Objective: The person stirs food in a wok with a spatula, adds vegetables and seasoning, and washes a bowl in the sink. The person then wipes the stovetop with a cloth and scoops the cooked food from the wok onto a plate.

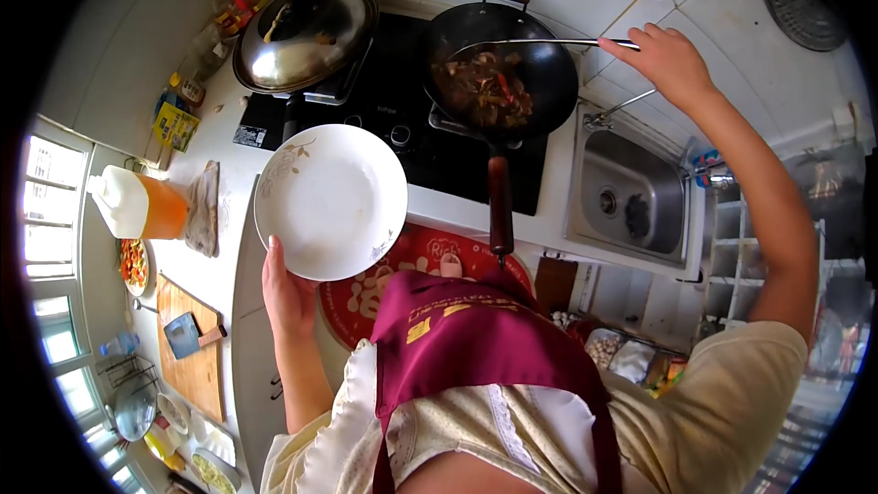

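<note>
My left hand grips the rim of a white plate with a leaf pattern, tilted in front of the stove. Nothing lies on the plate. My right hand is closed around the handle of a long-handled metal cooking utensil. The utensil reaches across a black wok, its head down at the far left of the food, so its shape is unclear. Inside the wok is a brown stir-fry with red pepper pieces. The wok's wooden handle points toward me.
A lidded pan sits on the left of the black stove. At right is a sink. Along the left counter are an orange-filled jug, a cloth, and a cutting board bearing a cleaver.
</note>
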